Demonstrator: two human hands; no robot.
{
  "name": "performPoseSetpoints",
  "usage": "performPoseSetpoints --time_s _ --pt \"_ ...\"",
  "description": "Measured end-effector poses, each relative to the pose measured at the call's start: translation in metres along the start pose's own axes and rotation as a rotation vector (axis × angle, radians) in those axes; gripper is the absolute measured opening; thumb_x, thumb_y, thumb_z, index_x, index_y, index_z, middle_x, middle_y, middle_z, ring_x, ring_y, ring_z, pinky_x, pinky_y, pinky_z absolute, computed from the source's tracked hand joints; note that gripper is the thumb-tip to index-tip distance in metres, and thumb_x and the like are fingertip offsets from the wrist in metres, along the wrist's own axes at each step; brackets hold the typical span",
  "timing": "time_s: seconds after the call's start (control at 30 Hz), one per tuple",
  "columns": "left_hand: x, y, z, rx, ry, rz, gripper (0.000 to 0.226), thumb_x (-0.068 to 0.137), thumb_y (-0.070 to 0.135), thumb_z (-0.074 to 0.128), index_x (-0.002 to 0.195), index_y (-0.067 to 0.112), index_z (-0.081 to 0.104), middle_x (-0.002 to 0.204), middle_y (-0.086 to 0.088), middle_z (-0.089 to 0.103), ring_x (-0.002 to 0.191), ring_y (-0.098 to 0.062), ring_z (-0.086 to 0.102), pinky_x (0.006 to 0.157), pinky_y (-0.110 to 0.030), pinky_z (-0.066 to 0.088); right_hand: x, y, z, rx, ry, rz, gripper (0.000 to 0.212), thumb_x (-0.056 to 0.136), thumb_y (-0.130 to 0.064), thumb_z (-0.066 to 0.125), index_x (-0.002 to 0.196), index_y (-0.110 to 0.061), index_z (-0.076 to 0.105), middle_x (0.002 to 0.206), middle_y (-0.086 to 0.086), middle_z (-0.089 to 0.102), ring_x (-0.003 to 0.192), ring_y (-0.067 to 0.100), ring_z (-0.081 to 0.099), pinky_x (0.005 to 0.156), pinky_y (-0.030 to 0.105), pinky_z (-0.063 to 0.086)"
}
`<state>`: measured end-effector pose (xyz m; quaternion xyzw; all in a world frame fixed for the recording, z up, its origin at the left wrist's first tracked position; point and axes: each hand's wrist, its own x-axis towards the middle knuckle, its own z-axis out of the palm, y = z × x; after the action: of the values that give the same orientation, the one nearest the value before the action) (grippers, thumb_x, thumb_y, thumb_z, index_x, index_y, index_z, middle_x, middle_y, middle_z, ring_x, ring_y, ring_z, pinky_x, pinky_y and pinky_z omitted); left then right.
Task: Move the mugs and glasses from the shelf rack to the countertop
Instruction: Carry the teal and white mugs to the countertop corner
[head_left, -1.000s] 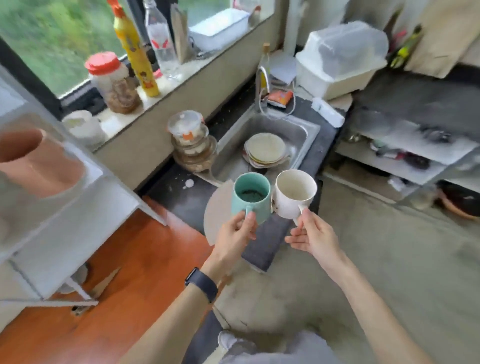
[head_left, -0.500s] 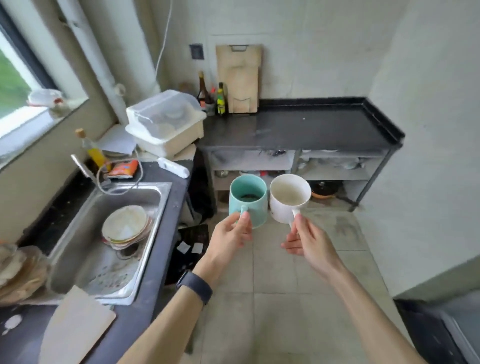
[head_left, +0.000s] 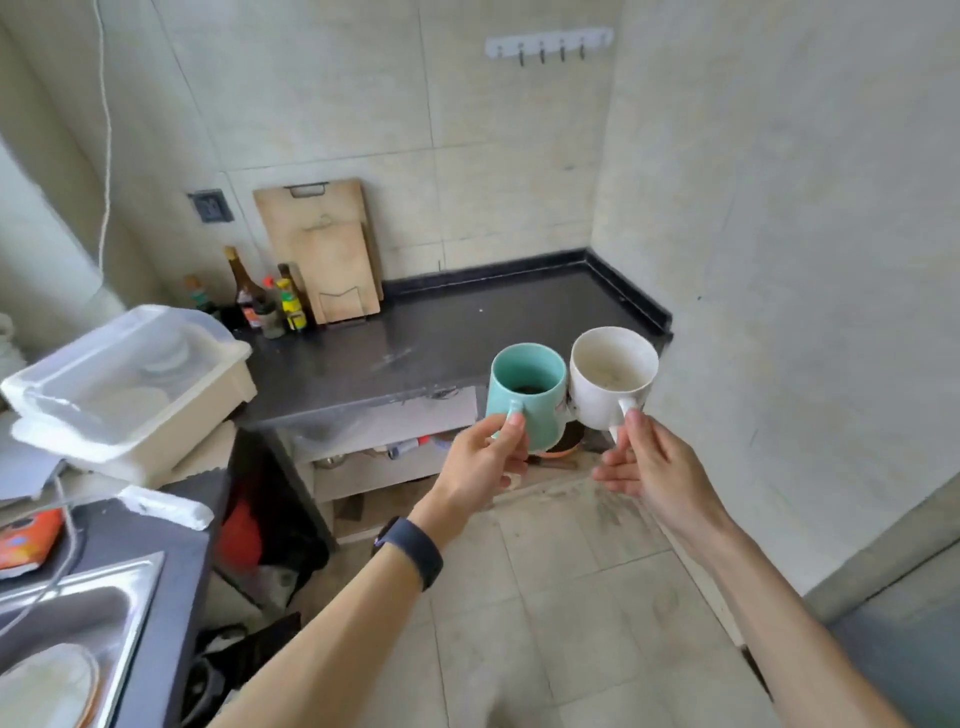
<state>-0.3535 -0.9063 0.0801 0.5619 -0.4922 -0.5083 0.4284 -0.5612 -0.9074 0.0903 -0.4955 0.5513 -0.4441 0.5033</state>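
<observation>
My left hand (head_left: 480, 470) grips the handle of a teal mug (head_left: 527, 395), held upright in the air. Beside it, my right hand (head_left: 649, 467) pinches the handle of a white mug (head_left: 610, 376), also upright. The two mugs sit side by side, almost touching, at the front right edge of a dark countertop (head_left: 467, 338) in the corner. The teal mug has something dark at its bottom. The shelf rack is out of view.
Cutting boards (head_left: 322, 249) and several sauce bottles (head_left: 265, 301) stand at the countertop's back left. A white lidded dish bin (head_left: 130, 384) sits left of it. A steel sink (head_left: 67, 629) with plates is at the lower left. Open shelves lie under the countertop. Tiled floor below.
The view has swung right from the sink and window to the corner countertop, which is now closer. Both hands still hold the mugs side by side.
</observation>
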Motion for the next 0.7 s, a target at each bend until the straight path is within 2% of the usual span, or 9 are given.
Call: performPoseSetpoints --time_s 0.13,0.27,0.4,0.5,0.7 --pt "0.082 0.018 -0.001 -0.024 -0.045 0.035 0.038 0.100 0.047 0.048 0.084 0.015 0.061 0.084 -0.003 0.064 0.074 -0.013 0.064 0.068 -0.025 0.049 0.070 -0.023 -0.006 0.002 0.058 0.003 0.042 0.105 -0.040 0.039 0.086 -0.007 0.053 0.081 0.013 0.066 0.076 0.027 0.077 0.072 0.039 0.060" --pt "0.162 0.036 -0.002 -0.033 -0.069 0.052 0.039 0.099 0.049 0.050 0.081 0.016 0.060 0.081 -0.002 0.063 0.070 -0.013 0.064 0.072 -0.033 0.046 0.137 -0.038 -0.011 0.026 0.102 0.011 0.043 0.105 -0.042 0.039 0.088 -0.005 0.054 0.084 0.018 0.068 0.078 0.029 0.077 0.073 0.039 0.061" --pt "0.232 0.049 0.006 -0.028 -0.060 0.055 0.040 0.099 0.048 0.050 0.085 0.012 0.060 0.083 -0.003 0.064 0.072 -0.014 0.064 0.070 -0.030 0.046 0.197 -0.043 -0.018 0.057 0.128 0.047 0.042 0.105 -0.042 0.041 0.088 -0.007 0.054 0.083 0.016 0.068 0.079 0.032 0.076 0.075 0.041 0.060" --pt "0.281 0.057 0.014 -0.013 -0.069 0.055 0.039 0.099 0.050 0.050 0.081 0.016 0.059 0.082 -0.002 0.065 0.073 -0.013 0.064 0.068 -0.028 0.046 0.247 -0.043 -0.026 0.066 0.136 0.071 0.042 0.105 -0.042 0.041 0.086 -0.008 0.054 0.084 0.018 0.067 0.081 0.034 0.076 0.075 0.042 0.060" --pt "0.388 0.070 0.036 0.009 -0.036 0.028 0.039 0.100 0.047 0.048 0.087 0.014 0.063 0.090 -0.007 0.067 0.080 -0.018 0.068 0.077 -0.034 0.054 0.362 -0.039 -0.052 0.058 0.090 0.075 0.043 0.104 -0.046 0.041 0.088 -0.008 0.055 0.083 0.014 0.069 0.080 0.028 0.077 0.079 0.043 0.059"
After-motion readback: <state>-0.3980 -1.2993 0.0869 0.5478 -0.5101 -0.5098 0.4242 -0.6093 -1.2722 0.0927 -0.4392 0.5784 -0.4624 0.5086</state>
